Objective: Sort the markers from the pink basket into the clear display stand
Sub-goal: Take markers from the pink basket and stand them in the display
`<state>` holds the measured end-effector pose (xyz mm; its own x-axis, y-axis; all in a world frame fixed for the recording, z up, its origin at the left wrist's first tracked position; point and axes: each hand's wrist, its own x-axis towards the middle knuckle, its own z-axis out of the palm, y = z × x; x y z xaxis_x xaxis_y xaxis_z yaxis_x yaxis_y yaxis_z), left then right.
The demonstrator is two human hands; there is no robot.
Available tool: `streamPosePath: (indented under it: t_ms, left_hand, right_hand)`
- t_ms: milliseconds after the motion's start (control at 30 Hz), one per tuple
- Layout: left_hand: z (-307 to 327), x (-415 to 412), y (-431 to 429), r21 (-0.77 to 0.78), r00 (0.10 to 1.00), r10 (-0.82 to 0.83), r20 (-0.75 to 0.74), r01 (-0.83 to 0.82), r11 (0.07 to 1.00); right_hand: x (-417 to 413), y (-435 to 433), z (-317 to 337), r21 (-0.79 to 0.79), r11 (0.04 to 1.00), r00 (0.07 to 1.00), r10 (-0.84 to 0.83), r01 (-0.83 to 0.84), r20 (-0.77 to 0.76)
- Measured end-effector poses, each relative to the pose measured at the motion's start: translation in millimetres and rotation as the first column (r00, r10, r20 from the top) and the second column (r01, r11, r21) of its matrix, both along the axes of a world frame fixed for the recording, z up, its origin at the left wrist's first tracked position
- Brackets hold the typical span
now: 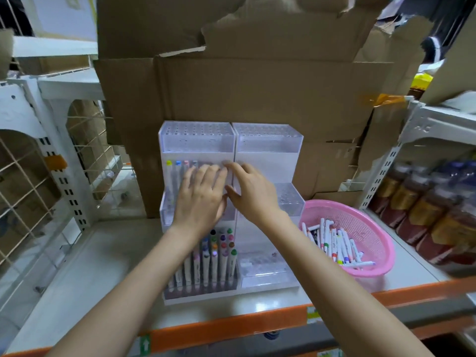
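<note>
The clear display stand (pixel 268 140) sits mid-shelf as two stepped columns. Several markers (pixel 206 264) fill the left column's bottom tier, and a few stand in its middle tier (pixel 173 173) with yellow, blue and pink caps. My left hand (pixel 201 199) lies over that middle row with its fingers straight and spread. My right hand (pixel 251 194) reaches in beside it, and its fingertips touch the row's right end. Motion blur hides any marker under them. The pink basket (pixel 371 222) at the right holds several white markers (pixel 334 243).
A torn cardboard box (pixel 244 94) stands right behind the stand. White wire-grid racks (pixel 38 176) are at the left, and a shelf of bottles (pixel 432 210) is at the right. The shelf's orange front edge (pixel 231 328) runs below my forearms.
</note>
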<state>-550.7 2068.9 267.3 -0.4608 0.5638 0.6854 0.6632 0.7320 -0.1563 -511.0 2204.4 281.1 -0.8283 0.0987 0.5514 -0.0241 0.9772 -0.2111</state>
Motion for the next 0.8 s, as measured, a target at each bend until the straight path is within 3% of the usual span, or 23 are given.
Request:
streamPosePath:
  t_ms: [200, 467, 633, 800]
  left_hand:
    - [-14, 40, 77, 0.045, 0.978, -0.198, 0.06, 0.196, 0.98]
    - [-39, 101, 190, -0.035, 0.902, -0.381, 0.202, 0.395, 0.918]
    - [-69, 105, 230, -0.149, 0.842, -0.24, 0.483, 0.349, 0.925]
    - [-90, 95, 247, -0.228, 0.775, -0.042, 0.63, 0.236, 0.945]
  right_hand:
    - [60, 73, -17, 0.005, 0.989, 0.989, -0.148, 0.148, 0.017]
    - [142, 177, -55, -0.019, 0.937, 0.926, -0.342, 0.349, 0.159]
    - [163, 215, -83, 0.019, 0.923, 0.852, -0.361, 0.383, 0.379]
    - [156, 236, -97, -0.012, 0.929, 0.777, -0.302, 0.37, 0.553]
